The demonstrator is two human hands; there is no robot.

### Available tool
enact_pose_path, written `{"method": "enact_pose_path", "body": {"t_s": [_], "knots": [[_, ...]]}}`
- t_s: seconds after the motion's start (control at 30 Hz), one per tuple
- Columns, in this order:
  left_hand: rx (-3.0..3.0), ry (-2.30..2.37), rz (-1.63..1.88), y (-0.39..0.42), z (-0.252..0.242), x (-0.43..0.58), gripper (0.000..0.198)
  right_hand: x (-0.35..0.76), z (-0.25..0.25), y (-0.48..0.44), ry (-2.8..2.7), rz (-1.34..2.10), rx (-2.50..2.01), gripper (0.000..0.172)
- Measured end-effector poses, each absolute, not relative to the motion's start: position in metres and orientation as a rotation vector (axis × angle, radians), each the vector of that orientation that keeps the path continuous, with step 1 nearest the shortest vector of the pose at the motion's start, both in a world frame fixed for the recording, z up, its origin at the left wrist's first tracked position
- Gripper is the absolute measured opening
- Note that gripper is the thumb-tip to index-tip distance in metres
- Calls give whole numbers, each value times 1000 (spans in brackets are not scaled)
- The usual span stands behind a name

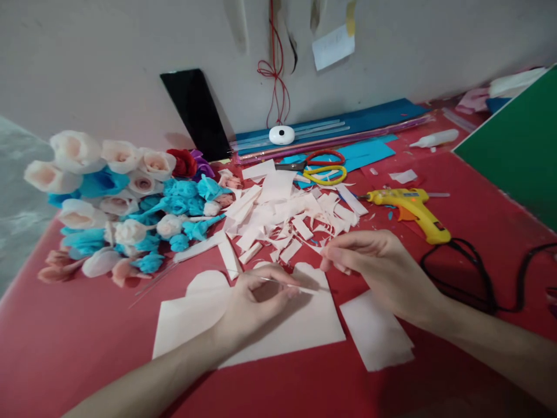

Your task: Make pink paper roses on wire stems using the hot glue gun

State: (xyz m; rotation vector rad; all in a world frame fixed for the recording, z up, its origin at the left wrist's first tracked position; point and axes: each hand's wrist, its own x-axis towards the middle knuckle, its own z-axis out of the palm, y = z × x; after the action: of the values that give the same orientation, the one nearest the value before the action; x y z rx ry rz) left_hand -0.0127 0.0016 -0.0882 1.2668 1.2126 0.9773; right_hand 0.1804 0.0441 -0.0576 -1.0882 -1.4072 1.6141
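Your left hand pinches a thin, pale, straight stick above scallop-edged white paper sheets, apparently keeping its tip exposed; your right hand's fingers bunch nearby, contents indiscernible.

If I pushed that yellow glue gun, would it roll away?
Probably not: the glue gun lies on its side, so it might slide or swivel instead. Its black cord might tug back. It looks plastic, so it would likely stay stiff.
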Motion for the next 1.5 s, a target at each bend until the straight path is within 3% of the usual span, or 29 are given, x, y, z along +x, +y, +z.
{"method": "enact_pose_path", "body": {"t_s": [0.53, 1.1, 1.5], "knots": [[1285, 1208, 991, 2, -87, -13, 9, 180, -64, 44, -1359, 1679, -1065, 25], [1279, 1151, 1010, 2, -93, -15, 4, 180, -59, 43, -1377, 1706, -1075, 3], [1269, 1120, 1028, 2, -96, -16, 10, 181, -63, 43, -1372, 1713, -1036, 20]]}}
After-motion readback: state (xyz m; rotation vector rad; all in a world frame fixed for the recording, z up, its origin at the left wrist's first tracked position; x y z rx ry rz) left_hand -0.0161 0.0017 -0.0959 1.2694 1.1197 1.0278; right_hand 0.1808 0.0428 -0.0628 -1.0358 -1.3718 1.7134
